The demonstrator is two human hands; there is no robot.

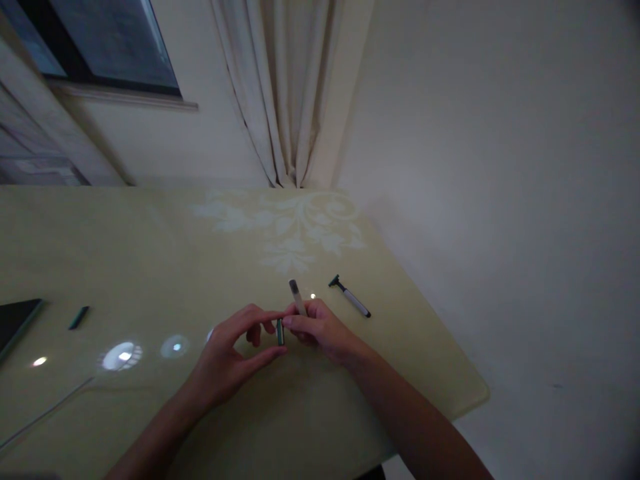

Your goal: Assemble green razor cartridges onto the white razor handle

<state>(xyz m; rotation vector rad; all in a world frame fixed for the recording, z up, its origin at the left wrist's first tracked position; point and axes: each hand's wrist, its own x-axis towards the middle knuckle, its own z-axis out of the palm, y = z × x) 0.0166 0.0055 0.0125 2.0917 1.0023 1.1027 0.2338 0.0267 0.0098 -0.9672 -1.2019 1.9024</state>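
Note:
Between the thumb and index finger of my left hand is a small green and dark razor cartridge, held upright by its ends. My right hand grips a grey handle with a dark end, which points up and away from me. The fingertips of both hands meet beside the cartridge. Whether the handle touches the cartridge is hidden by my right fingers. Behind my right hand, a razor with a grey handle and a green head lies on the table.
The pale yellow-green table has a floral pattern near its back edge. At the left lie a small green and dark piece, a dark flat object and a thin cable. Curtains and walls stand behind.

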